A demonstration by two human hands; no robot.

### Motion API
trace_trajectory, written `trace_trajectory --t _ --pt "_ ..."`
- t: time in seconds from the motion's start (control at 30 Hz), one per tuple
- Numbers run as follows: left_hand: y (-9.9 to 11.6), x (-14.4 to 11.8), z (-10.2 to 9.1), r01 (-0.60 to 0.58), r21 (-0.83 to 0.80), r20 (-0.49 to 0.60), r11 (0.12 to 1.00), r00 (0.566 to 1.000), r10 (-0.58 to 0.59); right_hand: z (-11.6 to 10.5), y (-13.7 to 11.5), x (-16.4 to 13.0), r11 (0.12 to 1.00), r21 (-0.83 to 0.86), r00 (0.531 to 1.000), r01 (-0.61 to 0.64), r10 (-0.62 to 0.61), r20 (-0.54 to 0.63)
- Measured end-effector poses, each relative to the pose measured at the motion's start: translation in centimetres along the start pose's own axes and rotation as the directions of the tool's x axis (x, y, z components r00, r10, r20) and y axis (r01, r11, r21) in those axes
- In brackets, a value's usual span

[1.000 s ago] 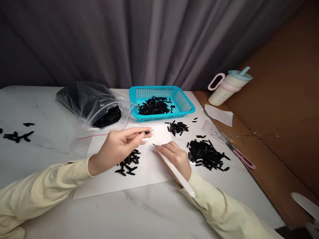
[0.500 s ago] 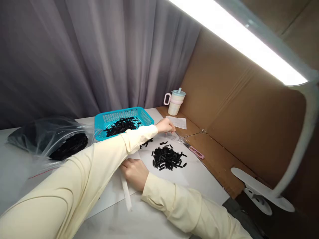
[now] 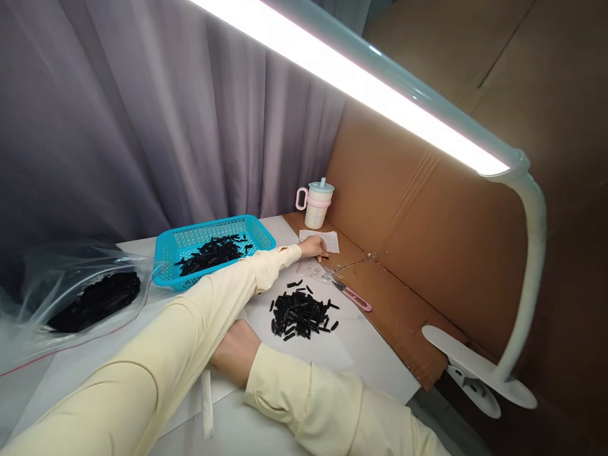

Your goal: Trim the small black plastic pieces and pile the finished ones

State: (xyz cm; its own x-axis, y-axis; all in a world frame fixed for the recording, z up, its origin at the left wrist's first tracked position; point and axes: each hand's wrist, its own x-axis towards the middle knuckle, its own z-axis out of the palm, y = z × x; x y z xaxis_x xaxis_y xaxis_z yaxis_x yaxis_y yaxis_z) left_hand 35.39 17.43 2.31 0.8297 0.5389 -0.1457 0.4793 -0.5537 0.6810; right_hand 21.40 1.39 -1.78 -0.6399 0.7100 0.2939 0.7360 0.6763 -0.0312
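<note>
My left hand (image 3: 313, 247) reaches across to the far right, fingers curled in a pinch above a small clear plastic bag (image 3: 317, 272). Whatever sits between those fingertips is too small to make out. Under the left sleeve, my right hand (image 3: 237, 351) is closed, its fingertips mostly covered. A narrow white strip (image 3: 208, 405) hangs down from it. Beyond the right hand lies a loose pile of short black pieces (image 3: 304, 313). More black pieces (image 3: 213, 253) lie in a blue plastic basket (image 3: 166, 244) behind the left forearm.
A clear zip bag (image 3: 28, 304) holding black material lies at the left. Pink-handled snips (image 3: 354, 297) rest at the cardboard edge. A lidded cup (image 3: 317, 209) and a paper slip (image 3: 331, 242) are at the back. A lamp (image 3: 532, 215) arches overhead from the right.
The view has swung to the right. My left hand has moved up from the small bag toward the paper slip. My right hand has slid further beneath the left sleeve, with the strip.
</note>
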Motion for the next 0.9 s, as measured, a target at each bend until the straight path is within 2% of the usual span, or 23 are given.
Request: trace_trajectory --t 0.1,0.2,0.3,0.4,0.47,0.53,0.63,0.7,0.8,0.9 --pt "0.3 -1.9 -1.9 -0.088 0.081 -0.037 0.993 0.995 0.092 -0.4 0.1 0.0 0.999 -0.048 0.997 -0.012 0.016 0.079" --pt "0.9 -6.3 -5.2 -0.162 0.143 -0.114 0.976 0.977 0.179 -0.9 0.5 -0.2 0.996 -0.086 0.991 -0.038 0.049 0.128" --pt "1.2 -13.8 -8.6 -0.19 0.176 -0.212 0.966 0.951 0.226 -1.3 1.2 -0.3 0.992 -0.122 0.982 -0.041 0.062 0.179" --pt "0.6 -23.0 -10.0 -0.191 0.197 -0.325 0.962 0.913 0.248 -1.7 1.9 -0.2 0.983 -0.178 0.972 -0.033 0.073 0.223" --pt "-0.3 -28.8 -9.3 -0.134 0.233 -0.372 0.963 0.903 0.215 -2.1 2.0 0.1 0.977 -0.213 0.963 -0.004 0.061 0.261" --pt "-1.9 -33.7 -7.7 -0.046 0.274 -0.397 0.961 0.904 0.157 -2.6 1.8 0.4 0.969 -0.245 0.951 0.035 0.043 0.307" --pt "-5.2 -38.9 -4.2 0.006 0.354 -0.368 0.935 0.92 0.134 -4.2 1.0 1.6 0.954 -0.285 0.928 0.093 0.02 0.371" --pt "-7.4 -40.7 -2.1 0.022 0.399 -0.275 0.917 0.957 0.097 -6.0 0.3 2.7 0.944 -0.306 0.915 0.12 0.014 0.402" --pt "-9.9 -41.4 0.1 0.105 0.39 -0.197 0.915 0.98 -0.028 -9.8 -0.7 3.7 0.934 -0.331 0.898 0.137 0.025 0.44" --pt "-10.9 -40.5 1.1 0.092 0.398 -0.168 0.913 0.985 -0.026 -13.3 -1.5 1.5 0.933 -0.314 0.868 0.174 0.006 0.497"
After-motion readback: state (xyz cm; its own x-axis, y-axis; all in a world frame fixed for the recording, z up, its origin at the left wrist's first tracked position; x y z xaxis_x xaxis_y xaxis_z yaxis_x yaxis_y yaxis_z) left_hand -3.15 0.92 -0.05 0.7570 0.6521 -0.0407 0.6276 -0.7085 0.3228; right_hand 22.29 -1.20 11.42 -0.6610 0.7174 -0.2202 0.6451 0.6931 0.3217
